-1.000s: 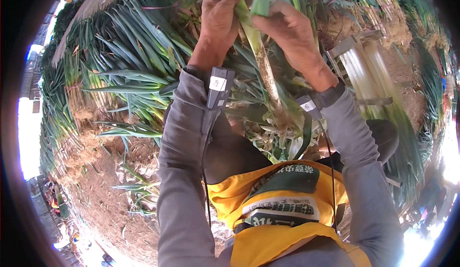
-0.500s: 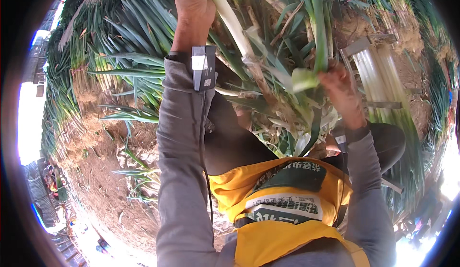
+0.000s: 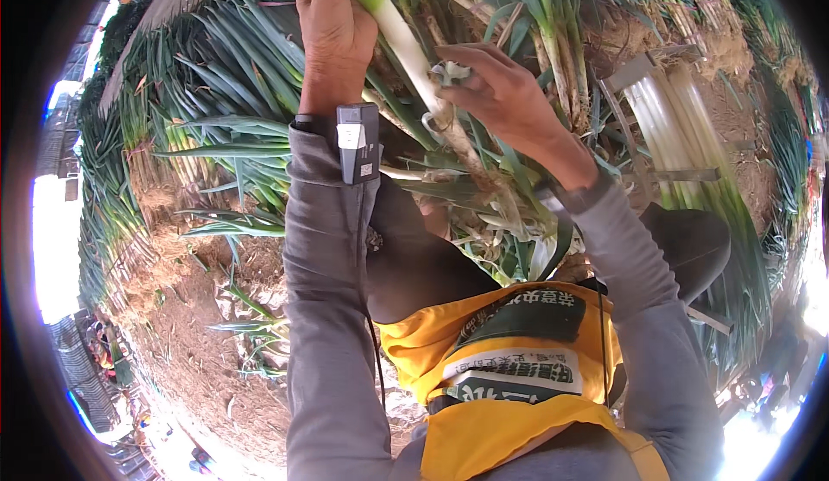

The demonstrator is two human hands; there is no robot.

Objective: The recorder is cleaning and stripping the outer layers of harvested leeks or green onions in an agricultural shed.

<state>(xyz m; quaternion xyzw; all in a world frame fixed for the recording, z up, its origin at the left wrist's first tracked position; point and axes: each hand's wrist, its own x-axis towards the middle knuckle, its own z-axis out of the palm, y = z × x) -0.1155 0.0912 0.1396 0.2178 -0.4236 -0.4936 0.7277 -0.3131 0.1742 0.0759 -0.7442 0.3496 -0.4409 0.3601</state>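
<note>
1. Since 0.5 s ago: right hand [image 3: 496,92] is coming back up from low right to the stalk; left hand [image 3: 332,28] is staying high at the top edge.
2. Left hand is clenching round the leek [image 3: 406,49] at its green-white upper part, prob. holding it steady, root end [image 3: 484,174] pointing down toward the body.
3. Right hand's fingers are pinching a curl of loose outer skin [image 3: 449,73] just below the left grip, seemingly stripping it.
4. Labels near the body: yellow apron [image 3: 505,369] w/ dark green band and white patch; small black device [image 3: 357,142] w/ white sticker on left sleeve cuff.
5. Beyond the grip, right: cleaned white leeks lying bundled in a metal rack [image 3: 669,127]; uncleaned leek piles [image 3: 216,92] on soil, left.
</note>
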